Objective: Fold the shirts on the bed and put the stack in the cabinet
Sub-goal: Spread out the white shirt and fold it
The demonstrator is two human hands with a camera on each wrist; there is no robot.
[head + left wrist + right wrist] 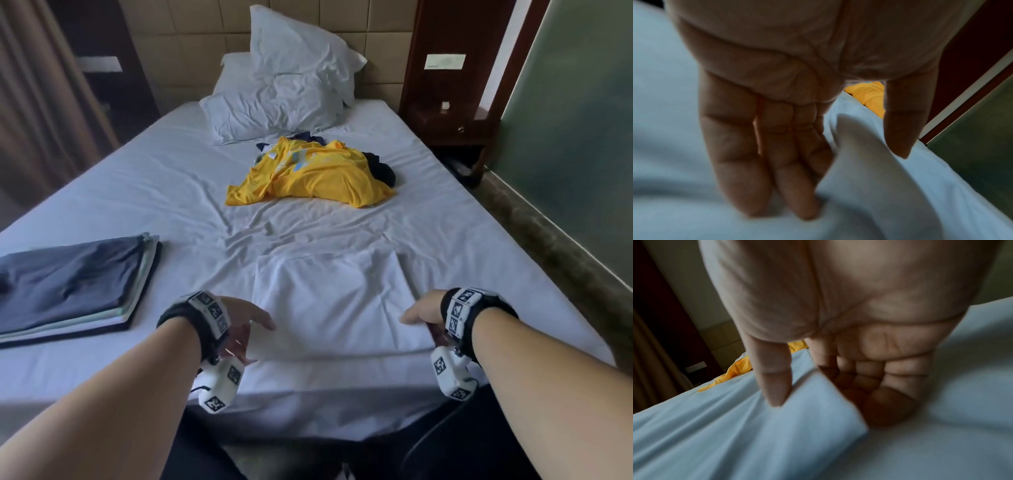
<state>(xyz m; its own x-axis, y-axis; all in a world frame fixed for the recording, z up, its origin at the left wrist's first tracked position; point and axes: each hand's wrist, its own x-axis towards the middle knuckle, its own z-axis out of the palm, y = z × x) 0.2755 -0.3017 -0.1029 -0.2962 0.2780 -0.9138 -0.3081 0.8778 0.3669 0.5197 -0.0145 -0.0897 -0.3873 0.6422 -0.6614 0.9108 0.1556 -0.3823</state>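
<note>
A white shirt (329,301), partly folded into a rectangle, lies flat near the bed's front edge. My left hand (246,329) holds its near left corner, with the fingers (789,186) under the cloth (869,186) and the thumb on top. My right hand (421,315) pinches the near right corner (777,426), thumb above and curled fingers (885,405) below. A stack of folded shirts (68,284), dark blue on top, sits at the left. A crumpled yellow shirt (308,174) lies mid-bed over dark garments (380,168).
White pillows (274,109) are piled at the headboard. A dark wooden nightstand (452,130) stands at the bed's far right corner, with a wall along the right side. The wrinkled white sheet (137,192) stretches between the stack and the yellow shirt.
</note>
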